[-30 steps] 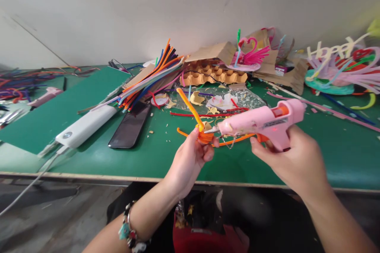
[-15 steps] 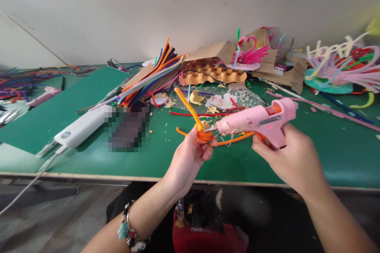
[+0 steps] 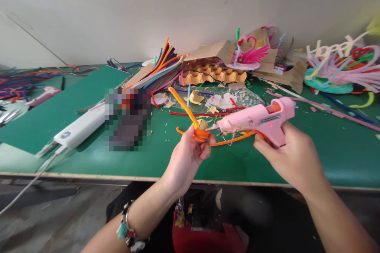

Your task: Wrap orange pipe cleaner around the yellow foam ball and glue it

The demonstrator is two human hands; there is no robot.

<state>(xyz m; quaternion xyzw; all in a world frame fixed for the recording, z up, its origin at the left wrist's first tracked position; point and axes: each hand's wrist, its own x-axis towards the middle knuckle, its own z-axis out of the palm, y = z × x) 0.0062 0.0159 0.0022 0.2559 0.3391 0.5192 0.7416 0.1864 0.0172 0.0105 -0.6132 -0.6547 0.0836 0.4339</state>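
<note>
Between the thumb and fingers of my left hand (image 3: pixel 190 154) is a small tan cup-like piece (image 3: pixel 203 125), wrapped round with orange pipe cleaner (image 3: pixel 201 136). One yellow-orange end (image 3: pixel 184 106) sticks up and leans left. My right hand (image 3: pixel 291 150) grips a pink hot glue gun (image 3: pixel 255 119) by its handle. Its metal nozzle points left, at the right side of the wrapped piece; whether it touches, I cannot tell. A loose orange pipe cleaner (image 3: pixel 234 140) lies on the green table beneath the gun.
Behind lie an egg carton (image 3: pixel 213 74), a pipe-cleaner bundle (image 3: pixel 162 67) and tan scraps (image 3: pixel 196 98). A white power bank with a cable (image 3: pixel 86 126) is at left, beside a blurred dark object (image 3: pixel 126 130). Pink pipe-cleaner swans (image 3: pixel 252 53) stand at the back right. A red bin (image 3: pixel 204 239) is below.
My left hand has shifted slightly left and turned the wrapped piece, so more of its tan top shows. The pipe-cleaner end leans further left. The glue gun has barely moved.
</note>
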